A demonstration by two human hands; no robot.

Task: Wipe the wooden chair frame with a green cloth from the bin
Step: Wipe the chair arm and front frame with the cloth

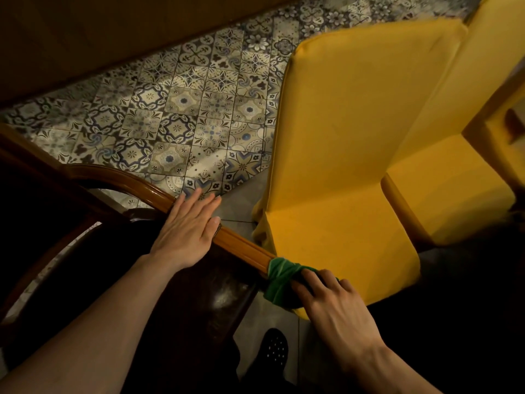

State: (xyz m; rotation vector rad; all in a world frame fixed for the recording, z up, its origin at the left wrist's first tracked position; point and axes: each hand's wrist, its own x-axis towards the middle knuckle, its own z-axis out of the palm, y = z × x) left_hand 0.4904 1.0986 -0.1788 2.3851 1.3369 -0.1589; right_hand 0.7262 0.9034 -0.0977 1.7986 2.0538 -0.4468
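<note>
A wooden chair frame [241,245] with a curved, glossy brown top rail runs from the lower left toward the centre. My left hand [186,227] lies flat on the rail with the fingers spread and straight, holding nothing. Further right along the same rail, my right hand [335,302] grips a green cloth [279,280] that is wrapped around the rail's end. The chair's dark seat and lower frame lie in shadow beneath my arms. No bin is in view.
Two chairs in yellow fabric covers [349,143] stand close on the right, the nearer one almost touching the cloth. Patterned floor tiles [176,115] spread behind. A dark shoe [274,349] shows below, and a dark wall [85,38] borders the floor at the top left.
</note>
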